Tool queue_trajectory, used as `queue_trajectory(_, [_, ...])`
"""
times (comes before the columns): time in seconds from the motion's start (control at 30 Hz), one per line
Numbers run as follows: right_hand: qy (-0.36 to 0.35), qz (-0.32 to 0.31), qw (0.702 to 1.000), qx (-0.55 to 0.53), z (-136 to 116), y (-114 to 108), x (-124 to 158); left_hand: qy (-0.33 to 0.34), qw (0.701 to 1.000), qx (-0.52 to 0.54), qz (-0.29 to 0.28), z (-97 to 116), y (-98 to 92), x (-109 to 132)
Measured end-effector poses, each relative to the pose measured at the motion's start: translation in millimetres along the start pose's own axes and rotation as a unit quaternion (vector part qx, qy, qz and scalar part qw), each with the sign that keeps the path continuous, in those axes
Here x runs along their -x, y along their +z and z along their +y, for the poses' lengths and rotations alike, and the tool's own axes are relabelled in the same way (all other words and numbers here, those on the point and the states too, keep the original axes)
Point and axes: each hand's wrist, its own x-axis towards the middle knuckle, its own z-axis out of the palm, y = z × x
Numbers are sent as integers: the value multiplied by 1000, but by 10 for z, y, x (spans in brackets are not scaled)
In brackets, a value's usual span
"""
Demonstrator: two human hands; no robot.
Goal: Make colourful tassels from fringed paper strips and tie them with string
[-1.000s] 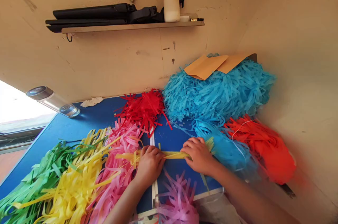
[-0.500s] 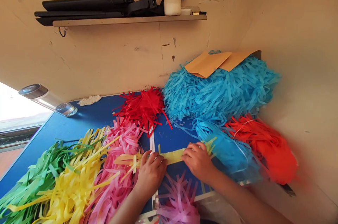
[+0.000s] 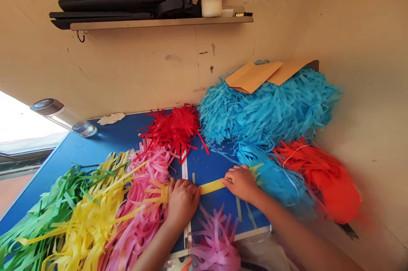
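A yellow strip of fringed tissue paper (image 3: 211,186) stretches between my two hands, its cut ends fanning out past both sides. My left hand (image 3: 183,198) is closed around its left part, beside the pink fringe (image 3: 149,190). Closed on the right part, my right hand (image 3: 241,182) sits near the blue fringed bundle (image 3: 277,179). Between the hands the paper looks narrow and folded or rolled lengthwise. Below it lies a lilac tassel (image 3: 218,245) with its strips spread upward. Fingertips of both hands are partly hidden.
Green (image 3: 54,207) and yellow fringe (image 3: 89,220) lie at left on the blue table (image 3: 114,135). Red tassels (image 3: 178,128), a large blue pile (image 3: 264,109) with orange paper (image 3: 253,76) and an orange-red bundle (image 3: 325,181) lie behind and right. A glass bottle (image 3: 63,118) stands far left.
The yellow strip between my hands has become narrower. My fingers have closed more tightly on it, and my right hand has shifted slightly up. The view has moved slightly.
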Motion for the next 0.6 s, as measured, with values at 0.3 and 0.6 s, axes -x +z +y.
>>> queue_trajectory(0.3, [11,-9,1000,25,-13,38,-38,-15,998,-65,-5,65,-10,-34])
queue_trajectory(0.6, [-248,51,965,70,-123,-88,104,194,976,-81,64,-76,31,27])
